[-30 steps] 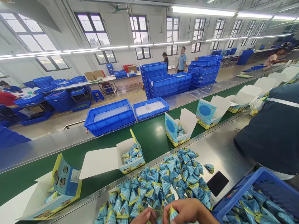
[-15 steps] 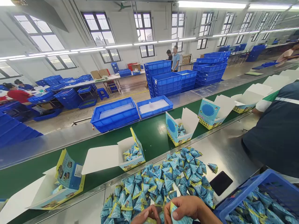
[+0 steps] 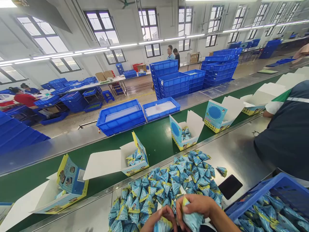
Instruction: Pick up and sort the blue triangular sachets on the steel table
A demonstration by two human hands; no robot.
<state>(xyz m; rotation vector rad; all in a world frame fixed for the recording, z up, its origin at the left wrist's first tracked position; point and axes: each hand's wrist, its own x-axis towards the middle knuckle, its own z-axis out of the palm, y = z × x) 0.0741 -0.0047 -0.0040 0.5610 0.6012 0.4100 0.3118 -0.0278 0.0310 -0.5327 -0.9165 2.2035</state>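
At the near edge of a pile of blue and yellow pyramid-shaped packets (image 3: 166, 183), my two hands work side by side. My right hand (image 3: 196, 207) is closed around a packet (image 3: 193, 219), its thumb pressed on the yellow edge. To its left, my left hand (image 3: 160, 219) curls over another packet (image 3: 163, 224), partly cut off by the bottom of the view. Beyond the pile, an open printed box (image 3: 135, 158) and a second open box (image 3: 185, 132) hold packets on the green conveyor belt (image 3: 158, 141).
A blue crate (image 3: 267, 196) of packets stands at the right, beside a black flat object (image 3: 230, 187). A co-worker in dark clothing (image 3: 285, 132) leans in at the right. Blue trays (image 3: 120, 116) sit past the belt; more open boxes (image 3: 72, 187) stand along it.
Both hands have risen slightly and shifted right, still over the near edge of the pile with packets in them. The camera view has tilted a little. Two people in the background have moved.
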